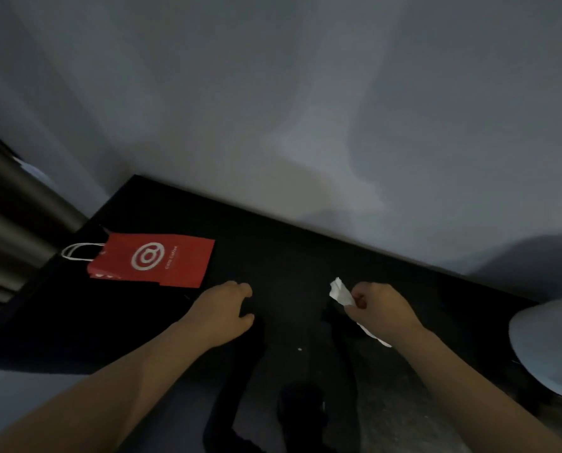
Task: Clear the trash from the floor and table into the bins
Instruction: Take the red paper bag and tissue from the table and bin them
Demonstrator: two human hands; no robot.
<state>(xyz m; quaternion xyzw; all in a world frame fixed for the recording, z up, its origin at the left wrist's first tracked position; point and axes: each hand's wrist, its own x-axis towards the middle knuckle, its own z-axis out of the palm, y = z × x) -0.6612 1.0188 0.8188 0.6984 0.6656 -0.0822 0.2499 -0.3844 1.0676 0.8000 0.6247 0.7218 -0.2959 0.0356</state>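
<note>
- A plain grey wall (273,93) fills the whole upper half of the view, dim and patchy with shadow.
- Below it a black table (289,256) runs slantwise, its far edge tight against the wall.
- At the far left hangs a dull brownish curtain (8,230) in folds, beside the table's left end.
- At the right edge there is a pale blue-grey rounded thing (547,348); what it is I cannot make out.
- Low in the middle sit some dark shapes, too murky to name.
- A red paper bag (155,259) lies flat on the table's left part. It has a white ring logo on its face, and its white cord handles point toward the curtain.
- The person's left hand (227,308) is reached out over the table, just near the bag's lower right corner but apart from it. The fingers are bent down and the thumb is spread. Everything under it is black, so I cannot tell whether it grips something or nothing.
- The right hand (381,312) is further right over the table, its fingers curled tight round a crumpled white paper (338,291). One end sticks up past the knuckles toward the left hand, and a strip trails out under the wrist.
- A tiny white speck (299,349) lies on the dark surface between the two forearms.
</note>
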